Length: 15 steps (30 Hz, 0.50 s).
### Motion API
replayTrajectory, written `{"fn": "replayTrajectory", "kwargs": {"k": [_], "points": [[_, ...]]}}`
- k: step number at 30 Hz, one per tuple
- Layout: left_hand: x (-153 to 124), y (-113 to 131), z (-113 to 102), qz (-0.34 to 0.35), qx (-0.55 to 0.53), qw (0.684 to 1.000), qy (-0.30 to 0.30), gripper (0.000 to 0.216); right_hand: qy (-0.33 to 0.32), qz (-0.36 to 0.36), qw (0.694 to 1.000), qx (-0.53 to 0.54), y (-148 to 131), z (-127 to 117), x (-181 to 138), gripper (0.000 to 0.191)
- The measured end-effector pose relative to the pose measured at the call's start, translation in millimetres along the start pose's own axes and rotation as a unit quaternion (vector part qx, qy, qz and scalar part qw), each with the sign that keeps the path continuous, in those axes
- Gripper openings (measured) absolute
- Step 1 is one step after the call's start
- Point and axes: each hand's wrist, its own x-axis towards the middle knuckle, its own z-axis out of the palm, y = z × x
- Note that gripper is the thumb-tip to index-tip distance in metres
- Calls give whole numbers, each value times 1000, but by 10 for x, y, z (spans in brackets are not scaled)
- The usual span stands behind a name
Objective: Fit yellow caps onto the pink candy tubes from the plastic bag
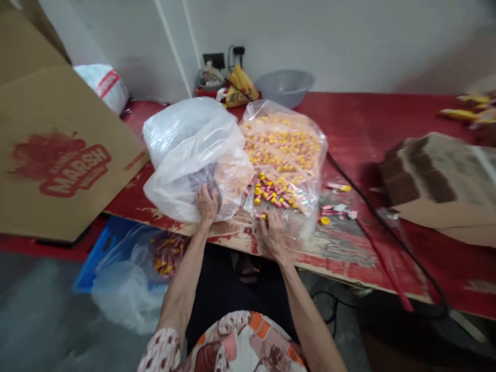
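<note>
Left hand (207,205): fingers closing around near edge of cloudy plastic bag (194,150), gripping it. Right hand (273,232): fingers bending onto wrapped candies (271,194) at mouth of clear candy bag (287,150); cannot tell whether gripping. Both bags lying on red table (387,134), candy bag at 3 o'clock of cloudy one. Grey basin (285,85) sitting at 12 o'clock.

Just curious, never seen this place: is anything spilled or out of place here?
Yes. A few sweets lie loose on the table, just right of the clear bag holding the rest, as if spilled out. The table's red coating is also worn away along its front edge.
</note>
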Motion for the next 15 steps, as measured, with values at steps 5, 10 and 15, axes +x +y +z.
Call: {"fn": "replayTrajectory", "kwargs": {"k": [5,10,15], "points": [[72,-89,65,-39,-66,997,-2,32,74,18,997,21,-13,-21,45,28],[-188,46,-357,-44,-147,988,-10,38,15,45,998,32,-69,-47,87,26],[-503,358,-442,-1,-225,949,-221,39,-4,99,980,172,-203,-28,126,27]]}}
